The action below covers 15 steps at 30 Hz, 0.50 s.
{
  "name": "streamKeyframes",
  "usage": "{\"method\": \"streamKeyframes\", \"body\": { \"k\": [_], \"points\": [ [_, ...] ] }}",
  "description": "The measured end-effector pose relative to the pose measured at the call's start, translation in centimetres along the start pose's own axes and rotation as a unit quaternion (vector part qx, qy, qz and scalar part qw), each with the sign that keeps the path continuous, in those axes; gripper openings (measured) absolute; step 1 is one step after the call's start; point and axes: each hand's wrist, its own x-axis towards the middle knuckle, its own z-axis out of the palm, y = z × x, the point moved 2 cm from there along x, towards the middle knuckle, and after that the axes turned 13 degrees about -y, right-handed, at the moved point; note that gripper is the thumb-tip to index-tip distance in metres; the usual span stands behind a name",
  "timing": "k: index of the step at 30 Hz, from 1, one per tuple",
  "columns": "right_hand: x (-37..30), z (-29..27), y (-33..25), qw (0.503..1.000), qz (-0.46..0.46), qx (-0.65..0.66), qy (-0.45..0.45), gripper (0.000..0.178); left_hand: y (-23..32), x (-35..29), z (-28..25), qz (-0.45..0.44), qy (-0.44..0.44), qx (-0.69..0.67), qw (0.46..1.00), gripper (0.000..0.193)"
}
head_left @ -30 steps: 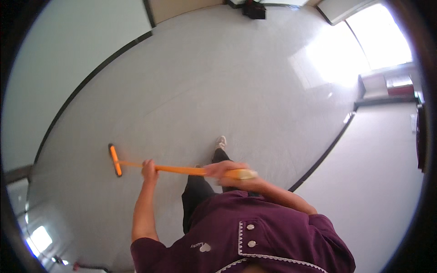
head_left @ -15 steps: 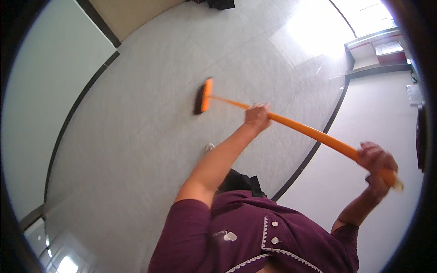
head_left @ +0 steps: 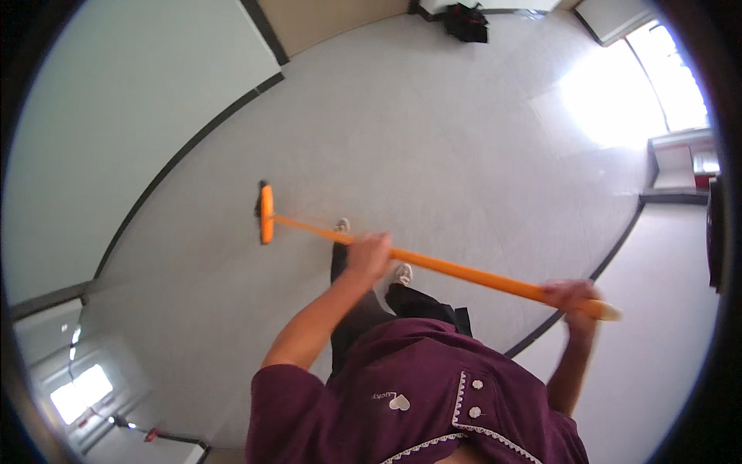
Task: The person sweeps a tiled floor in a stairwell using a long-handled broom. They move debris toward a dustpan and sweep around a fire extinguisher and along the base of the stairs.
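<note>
A broom with an orange handle (head_left: 471, 274) slants across in front of me, its top end to my right. My left hand (head_left: 370, 256) is wrapped round the middle of the handle. Close to the pale tip, my right hand (head_left: 573, 296) grips the upper end. The orange broom head (head_left: 267, 213) with dark bristles rests low at the floor, left of my feet. My two shoes, a left shoe (head_left: 342, 225) and a right shoe (head_left: 403, 274), stand apart, the left one farther forward.
Pale tiled floor (head_left: 433, 147) spreads around me. A white wall with a dark skirting (head_left: 166, 166) runs along the left, another white wall (head_left: 657, 301) along the right. A black bag-like object (head_left: 466, 23) lies at the far end. Bright light enters by a window (head_left: 668, 77).
The broom head has swept left and nearer to me. Both hands have moved left and lower with the handle, still gripping it. My view has turned, and both shoes now show.
</note>
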Motion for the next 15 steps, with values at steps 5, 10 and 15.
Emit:
{"method": "streamKeyframes", "body": {
  "k": [5, 10, 15],
  "points": [
    [12.9, 18.1, 6.6, 0.937, -0.018, 0.185, -0.295, 0.011, -22.6, -6.6, 1.9, -0.133, -0.004, 0.022, 0.991, 0.025],
    [19.8, 25.1, 4.2, 0.924, 0.065, 0.178, -0.332, 0.013, -31.4, -5.8, 2.5, -0.088, 0.07, -0.04, 0.993, 0.028],
    [21.3, 12.3, -5.7, 0.985, 0.079, -0.046, -0.145, 0.018, -17.6, 8.3, -3.1, 0.053, -0.047, -0.135, 0.988, 0.024]
  ]
}}
